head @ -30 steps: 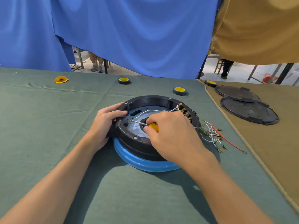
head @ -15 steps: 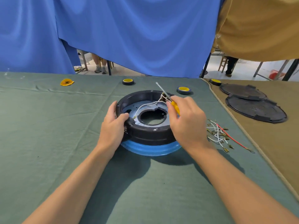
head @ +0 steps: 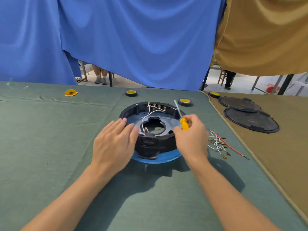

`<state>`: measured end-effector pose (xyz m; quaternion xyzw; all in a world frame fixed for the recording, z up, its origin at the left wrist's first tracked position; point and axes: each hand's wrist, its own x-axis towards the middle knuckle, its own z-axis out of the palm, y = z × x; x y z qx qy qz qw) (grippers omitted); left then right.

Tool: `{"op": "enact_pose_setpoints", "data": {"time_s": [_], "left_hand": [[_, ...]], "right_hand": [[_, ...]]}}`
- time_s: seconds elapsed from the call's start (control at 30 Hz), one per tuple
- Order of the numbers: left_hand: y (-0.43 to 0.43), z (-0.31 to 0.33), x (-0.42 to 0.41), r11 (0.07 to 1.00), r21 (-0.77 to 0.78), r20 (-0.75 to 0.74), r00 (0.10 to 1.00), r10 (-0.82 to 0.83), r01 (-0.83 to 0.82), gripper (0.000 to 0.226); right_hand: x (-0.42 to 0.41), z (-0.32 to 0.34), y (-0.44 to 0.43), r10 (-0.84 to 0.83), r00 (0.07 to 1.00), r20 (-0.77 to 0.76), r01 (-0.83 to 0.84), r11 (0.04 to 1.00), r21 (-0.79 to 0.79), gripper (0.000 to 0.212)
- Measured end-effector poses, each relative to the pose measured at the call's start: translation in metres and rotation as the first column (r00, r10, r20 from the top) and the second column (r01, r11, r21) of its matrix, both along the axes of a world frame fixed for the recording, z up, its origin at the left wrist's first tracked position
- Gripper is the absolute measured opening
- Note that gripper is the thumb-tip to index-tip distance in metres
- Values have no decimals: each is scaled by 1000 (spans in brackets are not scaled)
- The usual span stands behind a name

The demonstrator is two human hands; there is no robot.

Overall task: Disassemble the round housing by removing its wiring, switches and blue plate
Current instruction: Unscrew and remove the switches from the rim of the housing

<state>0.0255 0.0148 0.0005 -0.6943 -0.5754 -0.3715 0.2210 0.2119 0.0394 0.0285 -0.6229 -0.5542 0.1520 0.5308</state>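
Round housing appears rigid, light; steady it at the rim. Left hand spread flat; right hand pinches screwdriver.

Workshop hall, benches curtained apart. Worktop draped in green cloth; blue curtain and tan curtain hung as dividers. Tape rolls, loose wires, black round covers on neighbouring tan-clothed worktop. Below curtains: table legs, people's feet.
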Motion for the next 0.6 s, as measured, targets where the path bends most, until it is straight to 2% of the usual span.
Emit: {"op": "enact_pose_setpoints", "data": {"time_s": [0.1,0.2,0.27,0.37,0.43,0.53,0.6], "left_hand": [[-14,-1,15,980,197,-219,976,22,22,38],[-11,7,14,954,240,-323,941,-97,181,39],[-2,14,5,955,165,-363,915,-174,247,43],[3,16,4,975,-87,-293,930,-222,205,69],[0,10,14,984,-80,-272,946,-176,160,73],[-9,8,39,996,26,-334,939,-75,88,59],[-15,11,54,993,48,-363,928,-83,107,50]], "right_hand": [[15,6,13,-68,997,19,69,997,-33,16],[25,9,15,-51,996,67,60,988,-139,17],[30,5,7,-17,1000,18,20,977,-213,23],[34,0,3,-25,999,-43,16,979,-201,24],[34,2,8,5,997,-76,-19,984,-180,22],[36,8,23,75,978,-193,-116,971,-210,18],[38,13,32,99,987,-130,-130,959,-253,16]]}}
